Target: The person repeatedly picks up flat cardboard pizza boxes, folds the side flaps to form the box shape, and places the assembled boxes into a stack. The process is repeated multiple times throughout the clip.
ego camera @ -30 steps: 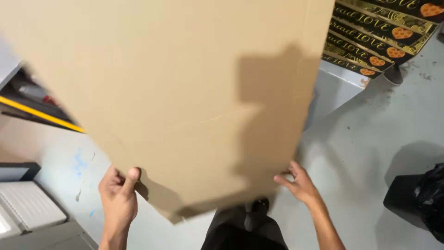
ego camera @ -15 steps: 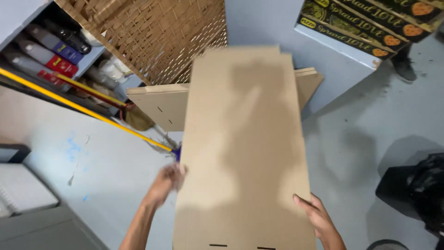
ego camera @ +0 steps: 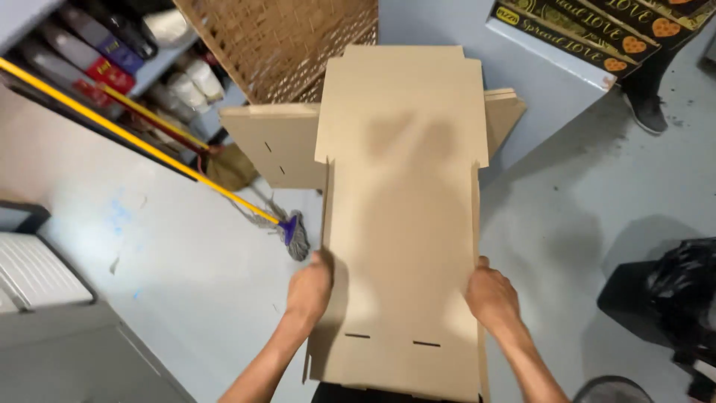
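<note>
Cardboard blank (ego camera: 403, 216), flat, unfolded, held out in front at about waist level, long axis running away from body, far end w/ wider flaps over a stack of similar blanks (ego camera: 280, 145).

Left hand (ego camera: 309, 291) on left long edge; fingers (ego camera: 322, 263) curled over edge, closed on the board, thumb side hidden underneath. Right hand (ego camera: 491, 297) on right long edge, opposite the left; fingers wrapped under, closed on the board, exact finger spread can't tell. Both grips near the end closest to body, just above two small slots (ego camera: 391, 339). Probably gripped edge-to-edge like this to keep a big floppy sheet level & stop it sagging or twisting.

Outward: stack leaning or lying vs. a woven wicker panel (ego camera: 287, 45) and a grey-blue cabinet (ego camera: 544, 82). Printed dark boxes w/ orange hearts (ego camera: 597, 30) on top of cabinet. Left: mop (ego camera: 294, 235) w/ yellow handle lying across grey floor (ego camera: 567, 201), head just beside blank's left edge. Shelf w/ bottles & packs (ego camera: 89, 60) upper left. Black bin bag (ego camera: 671, 298) lower right. Another person's dark shoe (ego camera: 647, 112) upper right.
</note>
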